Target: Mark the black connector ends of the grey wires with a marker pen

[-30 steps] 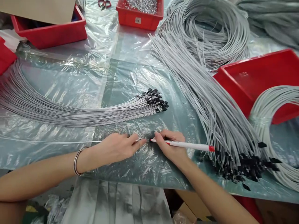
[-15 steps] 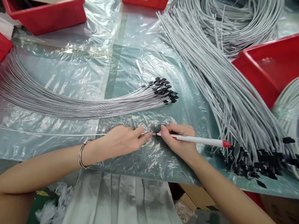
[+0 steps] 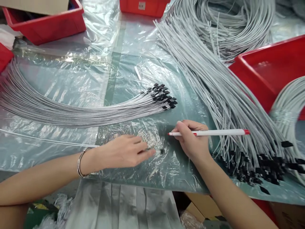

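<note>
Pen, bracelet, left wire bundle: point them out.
Pen [image 3: 224,132]: head view, white barrel, short of the red end.
Bracelet [image 3: 78,163]: head view, outer edge of the metal band.
Left wire bundle [image 3: 95,117]: head view, middle of the strands.

Over here I see the left arm [image 3: 47,179] coming in at the lower left of the frame, elbow bent, forearm slanting gently up to the right. Its wrist [image 3: 90,162] is nearly straight; the left hand [image 3: 124,151] sits back-up just below center, fingers bent rightward in a pinching grip. The right arm [image 3: 234,190] slants up from the lower right. The right hand [image 3: 194,143] has its thumb uppermost, fingers curled closed, near the left hand but apart.
</note>
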Available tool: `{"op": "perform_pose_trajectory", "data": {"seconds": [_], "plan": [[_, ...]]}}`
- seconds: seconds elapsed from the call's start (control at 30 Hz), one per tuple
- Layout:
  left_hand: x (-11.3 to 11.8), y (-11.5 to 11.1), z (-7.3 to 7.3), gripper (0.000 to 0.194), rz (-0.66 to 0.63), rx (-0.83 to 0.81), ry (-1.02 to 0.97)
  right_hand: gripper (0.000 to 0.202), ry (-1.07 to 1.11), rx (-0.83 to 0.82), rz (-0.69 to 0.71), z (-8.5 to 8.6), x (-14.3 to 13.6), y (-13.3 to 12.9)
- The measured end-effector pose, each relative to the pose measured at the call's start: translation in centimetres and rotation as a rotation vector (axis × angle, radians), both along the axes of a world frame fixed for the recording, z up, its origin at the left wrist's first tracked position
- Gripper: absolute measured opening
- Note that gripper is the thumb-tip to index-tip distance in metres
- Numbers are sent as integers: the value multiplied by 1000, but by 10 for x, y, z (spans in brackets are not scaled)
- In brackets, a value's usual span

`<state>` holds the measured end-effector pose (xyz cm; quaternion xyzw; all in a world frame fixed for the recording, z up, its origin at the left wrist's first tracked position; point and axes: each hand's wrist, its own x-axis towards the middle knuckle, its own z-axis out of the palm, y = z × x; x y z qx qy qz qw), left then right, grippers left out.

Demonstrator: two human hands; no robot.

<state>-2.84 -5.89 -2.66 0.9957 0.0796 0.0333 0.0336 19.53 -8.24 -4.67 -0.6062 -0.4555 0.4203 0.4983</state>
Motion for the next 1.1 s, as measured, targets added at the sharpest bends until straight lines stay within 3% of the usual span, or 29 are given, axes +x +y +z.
{"op": "perform_pose_trajectory", "data": {"seconds": [0.1, 0.17, 0.23, 0.37, 0.5, 0.63, 0.8, 0.93, 1.1], "plan": [[3, -6, 2, 26, -79, -64, -74, 31, 220, 24, -75, 5, 2, 5], [5, -3, 4, 23, -44, -89, -115, 31, 306, 60, -105, 10, 1, 8], [4, 8, 8, 20, 94, -79, -178, 32, 342, 86, -122, 14, 0, 8], [2, 53, 9, 28, 552, 62, -159, 30, 383, 114, -132, 17, 0, 7], [1, 100, 3, 35, 644, -22, -41, 31, 402, 123, -141, 16, 0, 6], [4, 124, 10, 36, 753, 9, 0, 33, 398, 129, -143, 17, 1, 7], [7, 119, 39, 34, 699, 81, -73, 34, 401, 144, -158, 20, 3, 7], [6, 105, 56, 37, 625, -221, -92, 33, 419, 182, -176, 25, 6, 6], [3, 98, 62, 31, 515, -594, 45, 30, 415, 241, -224, 26, 11, 6]]}}
